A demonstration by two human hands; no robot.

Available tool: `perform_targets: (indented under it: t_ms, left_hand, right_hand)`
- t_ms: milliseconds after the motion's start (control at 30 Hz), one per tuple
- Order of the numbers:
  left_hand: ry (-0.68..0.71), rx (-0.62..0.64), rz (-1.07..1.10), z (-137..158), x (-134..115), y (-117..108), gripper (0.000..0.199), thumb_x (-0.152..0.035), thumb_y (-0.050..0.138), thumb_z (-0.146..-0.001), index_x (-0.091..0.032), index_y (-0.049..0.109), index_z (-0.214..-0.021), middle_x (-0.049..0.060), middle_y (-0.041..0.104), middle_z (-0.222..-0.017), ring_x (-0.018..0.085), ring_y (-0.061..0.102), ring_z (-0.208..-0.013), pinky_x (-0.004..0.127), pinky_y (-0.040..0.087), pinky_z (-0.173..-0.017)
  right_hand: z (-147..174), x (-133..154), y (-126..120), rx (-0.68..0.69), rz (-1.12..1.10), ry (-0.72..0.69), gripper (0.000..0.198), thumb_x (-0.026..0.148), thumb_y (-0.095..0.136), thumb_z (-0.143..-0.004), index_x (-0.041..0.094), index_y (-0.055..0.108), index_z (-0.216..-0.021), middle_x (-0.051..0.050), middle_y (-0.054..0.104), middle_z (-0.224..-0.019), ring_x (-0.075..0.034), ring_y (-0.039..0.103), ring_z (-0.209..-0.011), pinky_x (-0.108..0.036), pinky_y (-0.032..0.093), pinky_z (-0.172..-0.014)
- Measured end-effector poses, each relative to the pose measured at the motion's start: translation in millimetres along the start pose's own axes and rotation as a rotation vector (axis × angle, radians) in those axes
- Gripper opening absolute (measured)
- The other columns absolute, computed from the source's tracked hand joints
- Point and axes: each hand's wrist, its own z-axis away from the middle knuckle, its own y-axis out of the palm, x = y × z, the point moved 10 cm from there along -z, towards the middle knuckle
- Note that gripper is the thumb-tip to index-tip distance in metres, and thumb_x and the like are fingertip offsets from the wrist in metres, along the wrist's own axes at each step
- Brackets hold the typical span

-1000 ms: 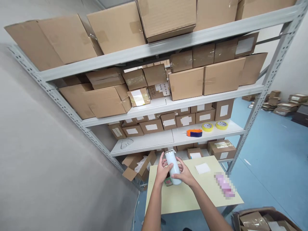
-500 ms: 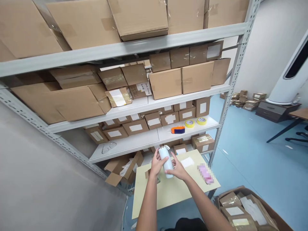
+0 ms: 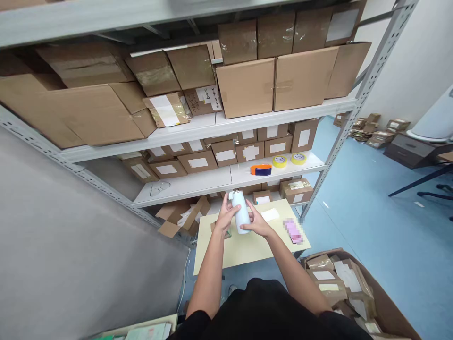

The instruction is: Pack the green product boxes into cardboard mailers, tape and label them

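Observation:
Between my two hands is a pale blue bottle (image 3: 241, 215) with a small loop at its cap, held nearly upright above the pale yellow table (image 3: 247, 248). My left hand (image 3: 227, 216) grips its upper left side, the thumb across the front. My right hand (image 3: 257, 222) is closed around the lower right side, its thumb near the base. Partly hidden behind my left wrist, a small brown box (image 3: 213, 226) lies on the table. A white paper (image 3: 270, 214) and a blurred pink item (image 3: 293, 231) lie to the right.
Metal shelving (image 3: 212, 123) full of cardboard boxes rises in front. On one shelf are an orange and blue tape dispenser (image 3: 261, 170) and two yellow tape rolls (image 3: 279, 162). An open carton (image 3: 184, 217) stands left of the table. A large box of parcels (image 3: 385, 302) is at the lower right.
The camera view has tipped downward, bringing more of my body into sight. The bottle has turned in my hands, so its cap loop now points left instead of right.

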Motion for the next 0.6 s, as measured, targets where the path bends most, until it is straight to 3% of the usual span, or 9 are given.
perform_targets:
  t_ms: [100,233,367,467,600]
  left_hand:
    - [0.018,-0.048,0.024,2,-6,-5,0.12,-0.036,0.093,-0.071,-0.034,0.019,-0.165,0.012,0.068,-0.134,0.028,0.066,-0.123,0.041,0.054,-0.104]
    - [-0.067,-0.04,0.051,1,4,-8,0.119,-0.039,0.091,-0.072,-0.032,0.017,-0.166,0.011,0.072,-0.121,0.028,0.071,-0.109,0.046,0.056,-0.099]
    - [-0.04,-0.074,0.021,-5,6,-20,0.112,-0.04,0.091,-0.072,-0.034,0.026,-0.163,0.011,0.065,-0.133,0.025,0.069,-0.113,0.042,0.055,-0.101]
    - [0.005,-0.13,-0.106,-11,1,-36,0.106,-0.041,0.093,-0.069,-0.028,0.038,-0.159,0.013,0.062,-0.134,0.026,0.067,-0.113,0.042,0.054,-0.1]
    - [0.113,-0.25,-0.454,-14,-16,-60,0.078,-0.044,0.092,-0.068,-0.025,0.063,-0.138,0.012,0.057,-0.141,0.029,0.059,-0.126,0.04,0.051,-0.104]
  right_hand:
    - [-1,2,-5,-0.074,0.031,-0.016,0.141,0.031,0.098,-0.058,0.034,0.009,-0.167,-0.004,0.066,-0.108,-0.023,0.067,-0.094,-0.04,0.056,-0.085]
    - [-4,-5,5,-0.004,-0.031,0.035,0.131,0.029,0.092,-0.065,0.036,0.009,-0.167,-0.005,0.067,-0.112,-0.024,0.068,-0.098,-0.04,0.056,-0.086]
    - [-9,-13,1,-0.079,0.074,0.004,0.13,0.026,0.091,-0.063,0.035,0.014,-0.167,-0.004,0.065,-0.112,-0.022,0.067,-0.093,-0.038,0.057,-0.082]
    - [-13,-21,0,-0.121,0.186,-0.002,0.131,0.027,0.091,-0.061,0.036,0.015,-0.166,-0.002,0.064,-0.109,-0.019,0.064,-0.088,-0.036,0.056,-0.081]
    - [-19,-25,0,-0.212,0.366,0.02,0.126,0.03,0.089,-0.063,0.036,0.017,-0.166,-0.002,0.063,-0.109,-0.018,0.062,-0.085,-0.035,0.055,-0.081]
